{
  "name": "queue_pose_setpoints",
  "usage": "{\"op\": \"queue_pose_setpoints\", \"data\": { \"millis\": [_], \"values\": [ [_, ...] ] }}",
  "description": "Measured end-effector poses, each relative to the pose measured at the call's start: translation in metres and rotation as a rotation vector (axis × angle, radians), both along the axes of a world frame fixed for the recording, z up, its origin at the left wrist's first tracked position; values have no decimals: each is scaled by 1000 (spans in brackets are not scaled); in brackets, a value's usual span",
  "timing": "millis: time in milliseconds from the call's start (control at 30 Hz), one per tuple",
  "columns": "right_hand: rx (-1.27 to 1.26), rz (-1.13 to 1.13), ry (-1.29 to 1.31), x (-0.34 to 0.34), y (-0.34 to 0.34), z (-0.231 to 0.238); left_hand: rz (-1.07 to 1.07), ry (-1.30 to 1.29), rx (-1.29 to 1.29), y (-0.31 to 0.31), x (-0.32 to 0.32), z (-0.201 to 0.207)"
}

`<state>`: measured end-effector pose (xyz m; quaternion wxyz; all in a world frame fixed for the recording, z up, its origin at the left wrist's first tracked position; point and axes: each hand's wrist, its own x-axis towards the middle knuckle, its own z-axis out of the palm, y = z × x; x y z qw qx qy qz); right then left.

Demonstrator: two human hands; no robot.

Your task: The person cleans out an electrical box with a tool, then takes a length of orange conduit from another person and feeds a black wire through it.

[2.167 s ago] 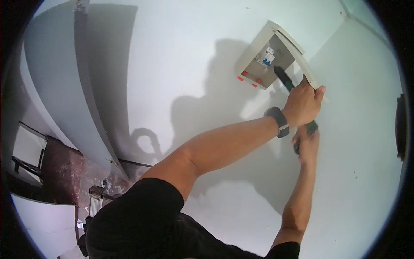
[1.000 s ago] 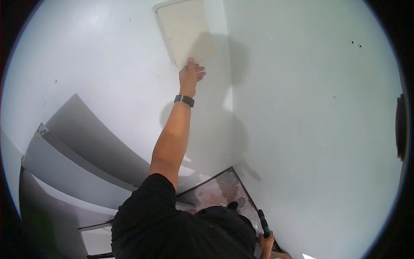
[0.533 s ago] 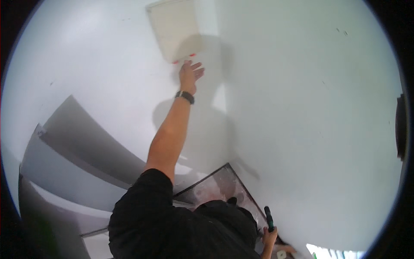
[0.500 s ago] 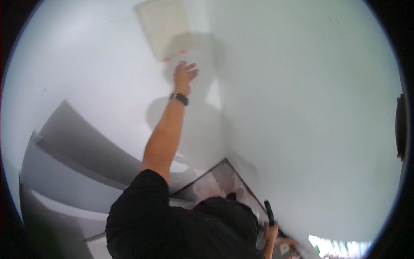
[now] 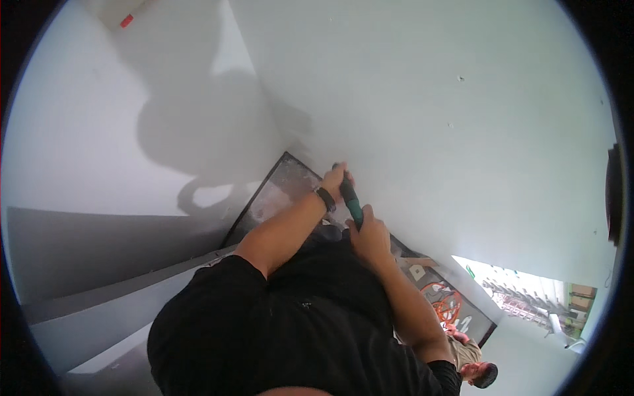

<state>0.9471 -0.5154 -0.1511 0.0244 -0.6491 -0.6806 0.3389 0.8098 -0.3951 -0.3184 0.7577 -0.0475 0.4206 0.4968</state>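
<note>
In front of my body, both hands are on a slim green-and-black tool (image 5: 352, 200) with a rounded handle. I cannot make out its exact kind. My left hand (image 5: 334, 183), with a dark watch (image 5: 325, 198) on the wrist, is closed round its far end and hides the tip. Lower down and to the right, my right hand (image 5: 371, 237) grips the near end. The tool slants from far left to near right, beside the pale right-hand wall (image 5: 422, 158).
The left wall (image 5: 72, 119) meets the right wall in a corner above a dirty floor (image 5: 277, 188). A grey ledge (image 5: 119, 287) runs along the left. Behind at lower right are a person (image 5: 470, 360), orange cables (image 5: 448, 303) and a bright opening (image 5: 522, 284).
My left hand has come down from the wall near the red marks and closed on the tool. My right hand has raised the tool in front of me. The view has shifted.
</note>
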Motion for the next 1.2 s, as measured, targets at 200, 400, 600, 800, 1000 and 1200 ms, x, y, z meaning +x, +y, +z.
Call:
{"op": "queue_pose_setpoints", "data": {
  "millis": [200, 400, 600, 800, 1000, 1200],
  "values": [
    [-52, 279, -36, 5, -17, -4, -17, -63, -251, -30, -16, -86],
    [-72, 216, -146, 43, 4, -12, 38, -201, -358, -48, 37, -38],
    [-122, -122, 254, 133, -33, -16, -223, 692, -40, -47, -89, -73],
    [136, -433, 227, 295, -145, -260, 814, 2191, 455, 26, -286, 230],
    [-217, -850, 181, 378, -223, -373, 690, 1603, 853, 32, -324, 438],
    [-376, -1356, 458, 348, -238, -301, 794, 1283, 804, -4, -238, 481]
  ]
}}
